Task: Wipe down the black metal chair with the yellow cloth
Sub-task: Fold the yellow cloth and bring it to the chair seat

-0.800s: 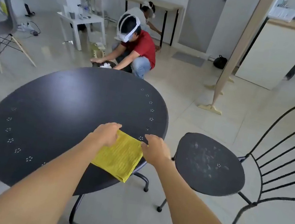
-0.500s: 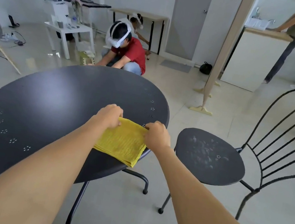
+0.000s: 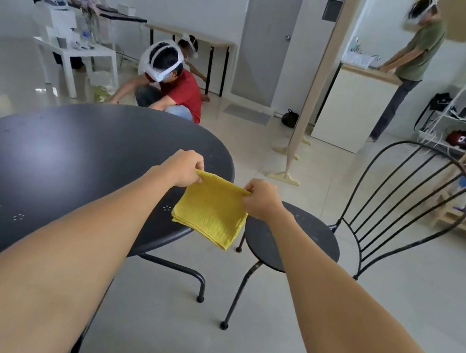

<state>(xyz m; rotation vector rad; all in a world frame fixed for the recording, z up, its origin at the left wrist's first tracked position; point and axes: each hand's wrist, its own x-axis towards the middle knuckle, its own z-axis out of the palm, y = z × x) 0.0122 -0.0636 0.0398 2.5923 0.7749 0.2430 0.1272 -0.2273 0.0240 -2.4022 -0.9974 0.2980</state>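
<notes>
Two hands, left hand and right hand, each pinch a top corner of the yellow cloth, hanging between tabletop and black chair, probably to unfold it for wiping.

chair right of table, cloth between.

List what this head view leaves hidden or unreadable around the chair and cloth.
- Chair seat: near part covered by the right forearm.
- Yellow cloth: upper corners hidden inside the left hand and right hand.
- Round table: left edge cut off by the frame.
</notes>
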